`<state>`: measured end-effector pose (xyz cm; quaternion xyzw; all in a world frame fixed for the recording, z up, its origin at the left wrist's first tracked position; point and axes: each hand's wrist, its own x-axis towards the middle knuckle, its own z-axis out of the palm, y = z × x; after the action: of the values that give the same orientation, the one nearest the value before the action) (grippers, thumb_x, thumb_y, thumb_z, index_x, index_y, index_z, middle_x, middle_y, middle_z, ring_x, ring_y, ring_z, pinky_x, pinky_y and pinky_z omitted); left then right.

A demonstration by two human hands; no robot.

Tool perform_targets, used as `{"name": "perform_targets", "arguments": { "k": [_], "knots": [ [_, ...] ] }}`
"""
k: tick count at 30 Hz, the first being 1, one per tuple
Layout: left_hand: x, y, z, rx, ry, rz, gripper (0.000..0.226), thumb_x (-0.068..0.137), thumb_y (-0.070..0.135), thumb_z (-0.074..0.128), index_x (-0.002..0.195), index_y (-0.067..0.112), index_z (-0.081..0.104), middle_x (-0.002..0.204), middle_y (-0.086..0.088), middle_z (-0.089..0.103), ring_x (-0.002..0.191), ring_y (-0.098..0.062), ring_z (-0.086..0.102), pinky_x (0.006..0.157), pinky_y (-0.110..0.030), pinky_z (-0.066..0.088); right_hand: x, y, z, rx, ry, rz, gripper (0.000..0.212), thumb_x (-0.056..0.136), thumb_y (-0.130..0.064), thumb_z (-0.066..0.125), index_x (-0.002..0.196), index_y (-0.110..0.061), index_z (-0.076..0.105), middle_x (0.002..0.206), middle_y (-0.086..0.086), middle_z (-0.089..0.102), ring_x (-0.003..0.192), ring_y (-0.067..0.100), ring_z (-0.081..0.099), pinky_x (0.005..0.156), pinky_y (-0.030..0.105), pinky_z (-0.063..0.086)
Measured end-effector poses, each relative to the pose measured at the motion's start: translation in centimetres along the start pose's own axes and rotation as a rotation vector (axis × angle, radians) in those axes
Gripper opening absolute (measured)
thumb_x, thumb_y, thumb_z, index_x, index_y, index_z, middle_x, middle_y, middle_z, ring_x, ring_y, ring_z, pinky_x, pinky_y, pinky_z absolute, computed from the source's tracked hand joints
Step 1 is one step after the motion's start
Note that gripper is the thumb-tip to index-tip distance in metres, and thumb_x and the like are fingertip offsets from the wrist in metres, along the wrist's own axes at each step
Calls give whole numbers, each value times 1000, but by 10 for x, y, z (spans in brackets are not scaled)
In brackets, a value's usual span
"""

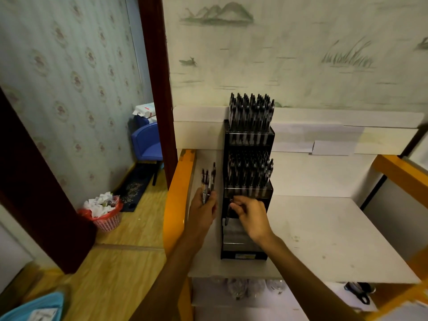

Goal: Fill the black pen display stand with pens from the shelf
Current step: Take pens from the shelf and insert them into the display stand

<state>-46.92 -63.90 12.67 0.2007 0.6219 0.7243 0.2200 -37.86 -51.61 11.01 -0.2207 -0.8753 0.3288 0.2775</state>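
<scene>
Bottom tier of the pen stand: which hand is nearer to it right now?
Right. The right hand is at the front of the pen stand, setting a pen into its bottom tier. The left hand is beside the stand's left, gripping spare pens.

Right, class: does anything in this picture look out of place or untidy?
The stand stands straight, its upper tiers filled with upright pens. The one untidy spot is the pink bin on the floor at left, heaped above its rim with crumpled paper.
</scene>
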Motion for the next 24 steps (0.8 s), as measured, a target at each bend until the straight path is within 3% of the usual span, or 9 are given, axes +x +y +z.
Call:
{"name": "perform_targets", "arguments": {
  "k": [3, 7, 11, 14, 18, 21, 24],
  "knots": [
    [0, -1, -2, 5, -8, 3, 15, 103, 18, 49, 111, 9, 58, 70, -2, 54, 42, 1, 47, 39, -11, 36, -1, 6, 10, -89, -51, 31, 25, 93, -13, 66, 70, -4, 63, 72, 3, 67, 70, -1, 60, 66, 14, 41],
    [0, 2, -3, 15, -27, 11, 13, 104, 19, 49, 108, 12, 59, 70, -1, 55, 42, 1, 47, 40, -11, 34, -1, 10, 19, -171, -116, 99, 22, 96, -21, 63, 81, -7, 72, 81, 6, 71, 82, 17, 68, 73, 35, 54],
    [-4, 4, -1, 8, -58, 16, 21, 104, 20, 48, 116, 8, 61, 71, 0, 57, 42, 2, 49, 38, -11, 35, 2, 5, 16, -362, -159, 116, 34, 99, -37, 56, 86, -11, 72, 85, 9, 71, 82, 27, 67, 64, 32, 46],
    [-7, 2, -1, 5, -74, 32, 22, 103, 22, 50, 116, 11, 64, 68, 0, 58, 42, -1, 44, 37, -14, 32, 4, 2, 5, -365, -173, 128, 37, 98, -39, 57, 82, -10, 73, 82, 10, 71, 80, 27, 66, 66, 34, 49],
    [-5, -1, -3, 4, -102, 34, 18, 101, 20, 54, 115, 12, 62, 71, -3, 67, 39, -3, 43, 37, -16, 31, 8, -10, -17, -16, -119, 115, 30, 96, -32, 63, 78, -11, 75, 71, -1, 72, 65, 9, 67, 67, 23, 52],
    [-6, -1, 0, -4, -74, 40, 15, 97, 19, 61, 110, 12, 65, 74, -3, 72, 40, -1, 46, 38, -15, 33, 14, -27, -32, 414, -16, 150, 19, 95, -25, 64, 97, -9, 75, 82, 0, 76, 72, 12, 72, 68, 21, 56],
    [-9, -3, 4, 2, -34, 88, 12, 92, 20, 68, 103, 15, 68, 77, -4, 75, 45, 1, 51, 42, -13, 37, 22, -38, -42, 645, -21, 169, 20, 93, -25, 66, 104, -10, 74, 90, 4, 77, 81, 19, 74, 72, 24, 58]
  ]
}}
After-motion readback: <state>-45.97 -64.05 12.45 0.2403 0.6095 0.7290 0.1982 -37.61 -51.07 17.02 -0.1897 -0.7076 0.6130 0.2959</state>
